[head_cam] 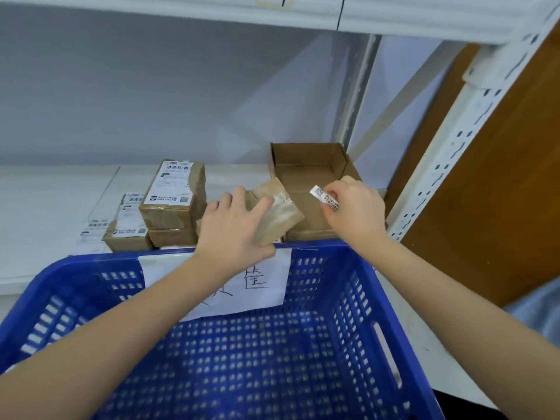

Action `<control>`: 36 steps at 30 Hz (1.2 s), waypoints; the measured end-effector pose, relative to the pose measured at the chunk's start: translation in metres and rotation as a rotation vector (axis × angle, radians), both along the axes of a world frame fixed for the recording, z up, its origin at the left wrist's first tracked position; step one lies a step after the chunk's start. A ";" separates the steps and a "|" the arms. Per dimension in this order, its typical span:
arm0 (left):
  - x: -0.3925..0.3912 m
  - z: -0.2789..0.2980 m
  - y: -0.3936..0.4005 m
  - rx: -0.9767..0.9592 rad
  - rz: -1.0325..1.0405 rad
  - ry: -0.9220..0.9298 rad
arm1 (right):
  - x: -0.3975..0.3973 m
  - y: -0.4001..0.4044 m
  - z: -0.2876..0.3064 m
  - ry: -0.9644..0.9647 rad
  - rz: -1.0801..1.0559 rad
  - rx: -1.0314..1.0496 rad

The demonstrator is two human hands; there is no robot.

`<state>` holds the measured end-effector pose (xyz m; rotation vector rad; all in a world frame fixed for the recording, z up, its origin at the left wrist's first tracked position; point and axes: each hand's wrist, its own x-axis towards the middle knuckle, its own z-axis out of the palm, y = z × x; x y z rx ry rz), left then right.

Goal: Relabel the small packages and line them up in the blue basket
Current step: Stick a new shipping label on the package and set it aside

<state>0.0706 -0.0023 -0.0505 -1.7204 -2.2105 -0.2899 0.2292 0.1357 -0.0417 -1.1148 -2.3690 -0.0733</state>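
The small brown package point(274, 212), wrapped in clear tape, sits tilted in the left hand point(235, 225), whose fingers curl round its near end just beyond the far rim of the blue basket point(357, 298). The right hand point(353, 207) pinches a small white label point(325, 197) with printed codes between thumb and fingertips, held just right of the package, over an open cardboard box point(306, 168). Left of the held package, three labelled packages point(172, 195) are stacked on the white shelf point(45, 207). A white paper sheet point(257, 286) with handwriting hangs over the basket's far wall.
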 end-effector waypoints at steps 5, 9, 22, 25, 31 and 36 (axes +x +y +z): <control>-0.006 0.011 0.039 -0.046 0.066 0.029 | -0.011 0.042 -0.018 0.015 -0.039 -0.047; -0.012 0.013 0.060 -0.097 0.061 0.028 | -0.015 0.072 -0.039 -0.034 -0.088 -0.129; -0.028 -0.014 0.088 -0.124 0.032 -0.014 | -0.039 0.127 -0.094 -0.259 -0.090 -0.538; -0.034 -0.021 0.089 -0.122 0.030 -0.005 | -0.049 0.129 -0.099 -0.305 -0.077 -0.581; -0.037 -0.027 0.092 -0.115 0.028 -0.002 | -0.063 0.132 -0.107 -0.326 -0.100 -0.693; -0.037 -0.027 0.093 -0.121 0.021 0.010 | -0.064 0.132 -0.116 -0.359 -0.097 -0.779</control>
